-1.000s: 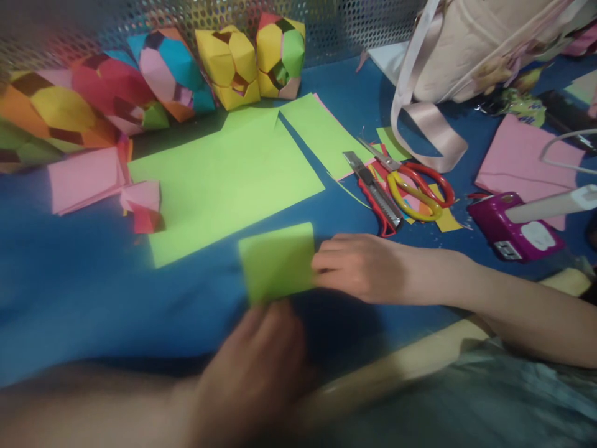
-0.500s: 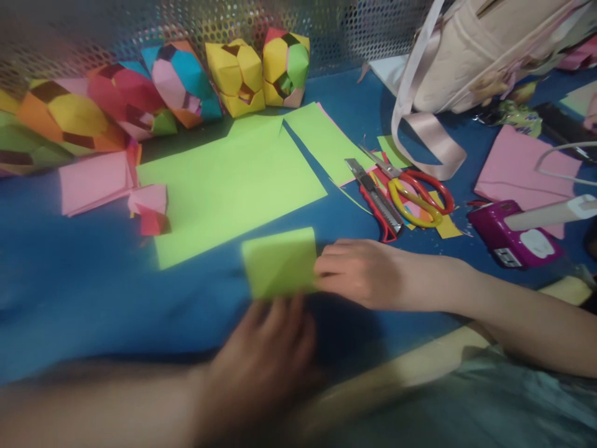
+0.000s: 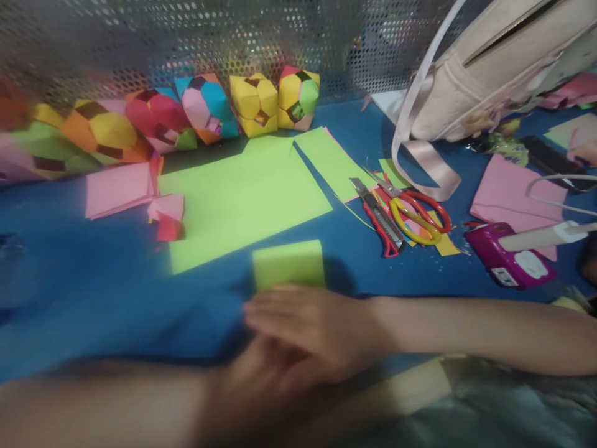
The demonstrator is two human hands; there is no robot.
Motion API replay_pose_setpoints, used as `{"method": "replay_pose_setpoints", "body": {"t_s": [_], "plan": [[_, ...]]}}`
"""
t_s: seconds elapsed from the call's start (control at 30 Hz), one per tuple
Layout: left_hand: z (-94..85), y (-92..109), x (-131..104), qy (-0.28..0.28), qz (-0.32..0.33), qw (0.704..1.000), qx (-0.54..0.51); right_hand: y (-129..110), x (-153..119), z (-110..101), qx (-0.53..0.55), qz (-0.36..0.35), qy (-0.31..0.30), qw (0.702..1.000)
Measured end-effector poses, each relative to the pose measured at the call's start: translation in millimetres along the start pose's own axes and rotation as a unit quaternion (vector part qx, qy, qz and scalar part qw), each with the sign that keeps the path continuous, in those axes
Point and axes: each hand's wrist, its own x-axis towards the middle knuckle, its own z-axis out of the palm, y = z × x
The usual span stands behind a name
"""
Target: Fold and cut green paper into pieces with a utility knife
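Observation:
A small folded piece of yellow-green paper (image 3: 288,264) lies on the blue table near its front edge. My right hand (image 3: 321,326) stretches across the paper's near edge, its fingers extended to the left and lying flat. Beneath it is my left hand (image 3: 261,373), blurred, its fingers covered by the right hand. Beyond the folded piece lies a larger light green sheet (image 3: 242,202). To the right, a red utility knife (image 3: 381,218) rests beside scissors (image 3: 415,214) with red and yellow handles.
Several multicoloured folded-paper balls (image 3: 254,106) line a perforated metal panel (image 3: 186,37). Pink paper pieces (image 3: 119,190) lie at the left. A cream bag (image 3: 466,87) with a ribbon (image 3: 433,168) stands back right, near a purple device (image 3: 510,255) and pink paper (image 3: 517,190).
My right hand has moved left and nearer to me, from the paper's right side onto its near edge and over my left hand. The view has tilted slightly upward.

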Motion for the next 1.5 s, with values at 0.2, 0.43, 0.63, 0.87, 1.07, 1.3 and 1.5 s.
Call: {"method": "replay_pose_setpoints", "body": {"t_s": [0.2,0.43,0.63,0.87,1.07,1.3,1.5], "plan": [[-13.0,-2.1,14.7,0.039,0.029,0.996,0.077,27.4,2.1,-1.5,0.07,0.03,-0.103,0.992],[-7.7,-2.6,12.7,0.059,0.04,0.997,0.036,39.7,15.7,-4.2,0.014,0.011,-0.119,0.993],[-9.9,-2.7,13.2,0.048,0.036,0.997,0.044,48.8,17.5,-9.2,0.015,0.012,-0.141,0.99],[-11.5,-5.0,15.2,0.034,0.042,0.998,0.025,51.5,7.0,-15.0,0.001,0.038,-0.148,0.988],[-12.5,-3.7,13.9,0.041,0.031,0.998,0.046,53.2,15.0,-16.2,-0.028,0.027,-0.139,0.99],[-6.5,-7.0,19.2,0.02,0.061,0.992,0.107,61.1,-5.4,-17.0,-0.056,0.008,-0.112,0.992],[5.8,-7.8,16.5,0.125,0.059,0.976,0.17,65.8,12.0,-22.6,-0.081,0.014,-0.161,0.984]]}}
